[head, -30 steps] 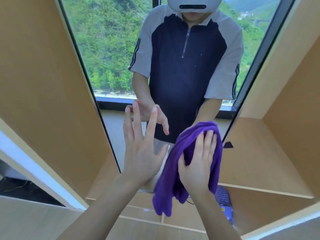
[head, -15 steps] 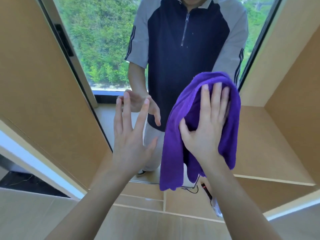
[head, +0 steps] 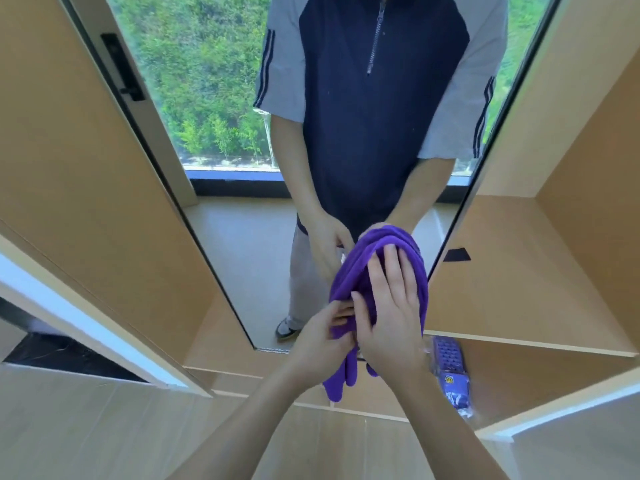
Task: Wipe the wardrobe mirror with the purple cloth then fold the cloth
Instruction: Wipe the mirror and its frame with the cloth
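The wardrobe mirror (head: pixel 242 216) fills the middle of the view and reflects a person in a navy and grey shirt. The purple cloth (head: pixel 360 271) is bunched low on the glass, near its bottom right corner. My right hand (head: pixel 388 317) lies flat on the cloth with straight fingers and presses it against the mirror. My left hand (head: pixel 322 336) has come in from the left, and its fingers curl into the cloth's lower left edge, gripping it. The cloth's loose ends hang below both hands.
Light wooden wardrobe panels (head: pixel 86 168) frame the mirror on both sides. A shelf (head: pixel 519 271) opens to the right, with a purple packaged item (head: pixel 450 372) below it. A white-edged panel (head: pixel 86 323) slants across the lower left.
My right hand has slid the cloth down the mirror from chest height to the lower corner. My left hand, held open beside it before, has moved right and taken hold of the cloth.
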The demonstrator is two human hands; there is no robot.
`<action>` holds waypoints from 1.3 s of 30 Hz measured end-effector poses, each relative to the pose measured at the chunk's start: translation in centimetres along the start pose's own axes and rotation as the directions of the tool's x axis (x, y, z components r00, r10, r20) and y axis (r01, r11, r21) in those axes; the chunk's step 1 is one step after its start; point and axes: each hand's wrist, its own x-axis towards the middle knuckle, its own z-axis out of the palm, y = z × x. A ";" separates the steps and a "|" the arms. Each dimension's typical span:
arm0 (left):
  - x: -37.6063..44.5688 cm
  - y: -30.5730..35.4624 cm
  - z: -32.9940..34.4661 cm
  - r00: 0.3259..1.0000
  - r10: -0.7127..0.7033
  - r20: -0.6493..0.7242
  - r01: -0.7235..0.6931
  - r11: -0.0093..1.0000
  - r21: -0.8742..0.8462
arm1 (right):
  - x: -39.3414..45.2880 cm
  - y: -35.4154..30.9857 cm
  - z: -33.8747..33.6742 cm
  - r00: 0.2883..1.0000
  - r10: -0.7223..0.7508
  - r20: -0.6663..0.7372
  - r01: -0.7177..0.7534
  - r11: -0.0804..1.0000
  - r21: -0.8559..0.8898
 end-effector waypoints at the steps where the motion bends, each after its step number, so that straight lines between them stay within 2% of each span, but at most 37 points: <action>1: 0.0 -0.1 0.1 0.999 0.004 -0.053 -0.002 0.999 0.032 | -0.1 0.3 -0.4 1.000 -0.020 0.003 0.020 0.999 0.039; 4: -0.8 0.0 -0.2 0.983 0.068 -0.168 -0.049 0.992 0.113 | -0.6 1.6 -1.4 0.999 -0.046 0.006 0.045 0.991 0.130; 8: -0.8 1.2 -1.6 0.937 0.242 -0.251 -0.180 0.952 0.246 | -1.7 2.3 -1.5 0.998 0.052 0.032 -0.056 0.986 0.156; 15: -1.2 6.8 -2.0 0.845 0.477 -0.241 -0.390 0.859 0.331 | -2.7 0.8 0.4 0.976 0.213 -0.051 -0.183 0.921 0.343; 20: -0.6 7.7 -2.1 0.840 0.472 -0.268 -0.378 0.863 0.335 | -2.4 -1.2 2.7 0.964 0.260 -0.060 -0.225 0.913 0.339; 24: -0.3 8.7 -0.5 0.887 0.407 -0.220 -0.369 0.909 0.196 | -0.9 -2.6 5.1 0.913 0.363 -0.187 -0.333 0.926 0.176; 28: -0.5 9.0 -1.1 0.920 0.380 -0.092 -0.363 0.918 0.158 | -1.0 -0.9 6.2 0.925 0.272 -0.266 -0.251 0.962 0.113; 31: -0.4 8.4 -2.8 0.924 0.381 -0.019 -0.367 0.901 0.231 | -0.7 -0.2 5.7 0.926 0.288 -0.244 -0.249 0.952 0.178; 35: -0.2 7.3 -4.6 0.931 0.366 0.007 -0.351 0.888 0.295 | 2.4 -2.2 3.5 0.868 0.370 -0.330 -0.237 0.895 0.379; 39: -0.5 5.1 -7.4 0.947 0.322 0.010 -0.311 0.903 0.298 | 5.6 -4.5 0.8 0.830 0.373 -0.415 -0.159 0.871 0.465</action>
